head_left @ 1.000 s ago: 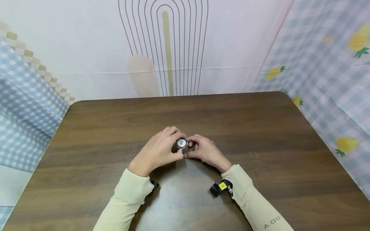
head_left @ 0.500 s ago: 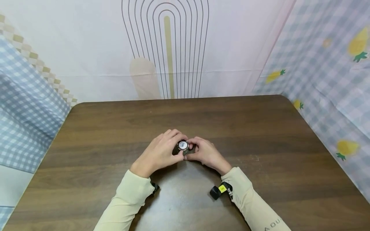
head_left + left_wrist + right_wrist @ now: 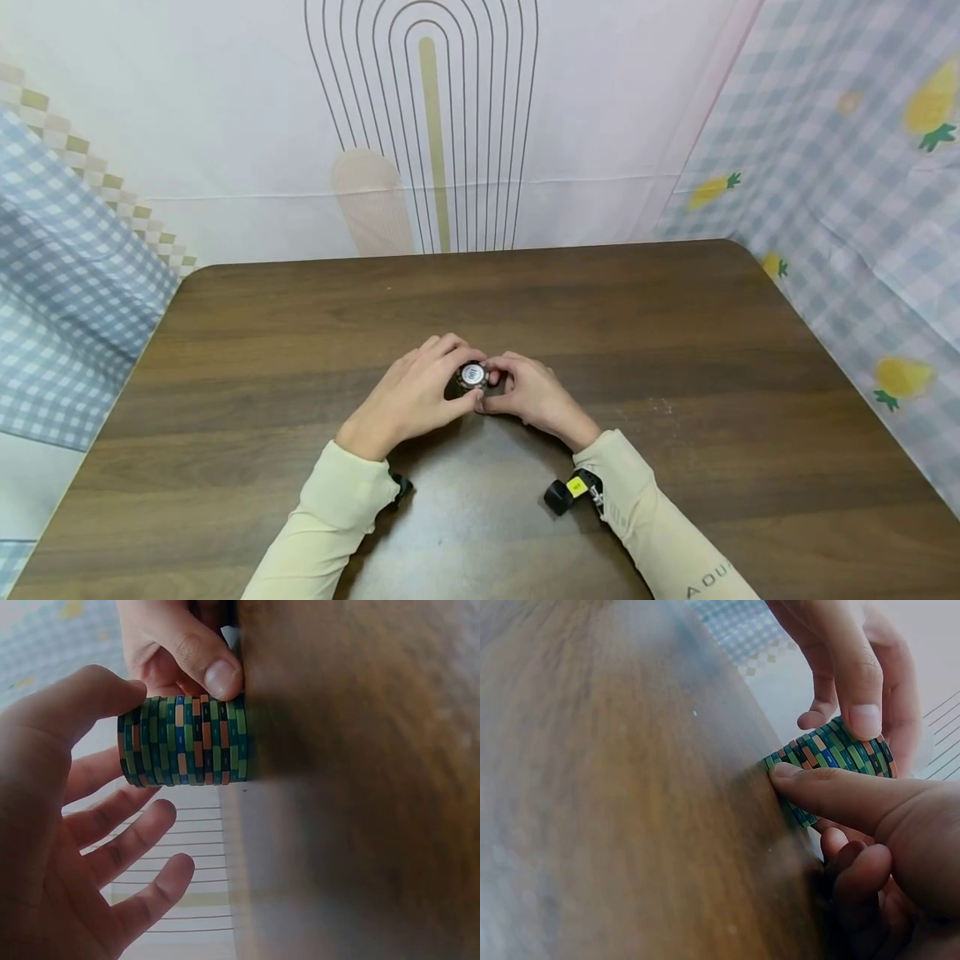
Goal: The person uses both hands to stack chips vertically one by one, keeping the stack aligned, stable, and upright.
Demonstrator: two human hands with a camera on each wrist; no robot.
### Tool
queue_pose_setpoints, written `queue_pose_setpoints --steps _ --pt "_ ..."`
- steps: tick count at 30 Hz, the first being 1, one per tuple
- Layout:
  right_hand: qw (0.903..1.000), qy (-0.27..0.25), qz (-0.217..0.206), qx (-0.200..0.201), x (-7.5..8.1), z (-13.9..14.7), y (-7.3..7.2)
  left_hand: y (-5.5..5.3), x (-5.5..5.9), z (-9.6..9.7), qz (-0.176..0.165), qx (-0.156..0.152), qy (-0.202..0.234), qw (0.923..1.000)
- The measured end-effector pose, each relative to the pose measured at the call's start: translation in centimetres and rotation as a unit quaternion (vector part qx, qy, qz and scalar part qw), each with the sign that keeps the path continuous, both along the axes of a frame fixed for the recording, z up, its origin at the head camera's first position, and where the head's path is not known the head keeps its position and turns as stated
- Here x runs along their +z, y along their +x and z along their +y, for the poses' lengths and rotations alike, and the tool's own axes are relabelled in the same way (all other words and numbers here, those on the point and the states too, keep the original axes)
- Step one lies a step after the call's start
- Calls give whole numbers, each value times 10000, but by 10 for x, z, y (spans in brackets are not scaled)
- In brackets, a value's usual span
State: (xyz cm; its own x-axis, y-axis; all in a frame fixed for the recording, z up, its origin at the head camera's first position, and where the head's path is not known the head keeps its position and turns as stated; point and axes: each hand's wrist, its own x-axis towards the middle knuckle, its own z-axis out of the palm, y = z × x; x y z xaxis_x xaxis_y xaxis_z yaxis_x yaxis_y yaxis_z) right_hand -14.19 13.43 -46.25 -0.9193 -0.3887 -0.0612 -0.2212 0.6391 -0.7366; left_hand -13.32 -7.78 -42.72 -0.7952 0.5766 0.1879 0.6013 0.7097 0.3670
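Observation:
A stack of poker chips (image 3: 472,374) stands upright on the table between both hands, its top chip white-centred with dark print. Green, blue, orange and black edge blocks show on the stack in the left wrist view (image 3: 184,742). My left hand (image 3: 412,392) grips the upper part, thumb on the near side and fingers reaching round the far side. Low on the stack, my right hand (image 3: 536,396) pinches it close to the table; the right thumb (image 3: 832,793) lies along the bottom chips in the right wrist view. Part of the stack's far side is hidden.
The brown wooden table (image 3: 637,333) spreads around the hands. A white patterned cloth (image 3: 600,100) hangs behind it, with blue checked cloth (image 3: 840,208) at the sides. A black wrist device (image 3: 558,497) with a yellow tag sits under the right cuff.
My left thumb has shifted slightly to the right along the near side of the chip stack. Both hands otherwise stay in place, and the head view has moved a little.

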Motion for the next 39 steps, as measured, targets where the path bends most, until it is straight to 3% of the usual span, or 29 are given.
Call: queue_pose_setpoints --steps 24,32,39 --pt "10000 14 -88 11 -5 2 -1 2 1 -1 -338 157 -47 9993" --pt "9997 -143 -175 54 -5 -1 -2 2 2 -4 -375 613 107 9974" --pt "9976 -472 -499 81 -6 3 -5 -2 -2 -5 -113 1100 452 9928"
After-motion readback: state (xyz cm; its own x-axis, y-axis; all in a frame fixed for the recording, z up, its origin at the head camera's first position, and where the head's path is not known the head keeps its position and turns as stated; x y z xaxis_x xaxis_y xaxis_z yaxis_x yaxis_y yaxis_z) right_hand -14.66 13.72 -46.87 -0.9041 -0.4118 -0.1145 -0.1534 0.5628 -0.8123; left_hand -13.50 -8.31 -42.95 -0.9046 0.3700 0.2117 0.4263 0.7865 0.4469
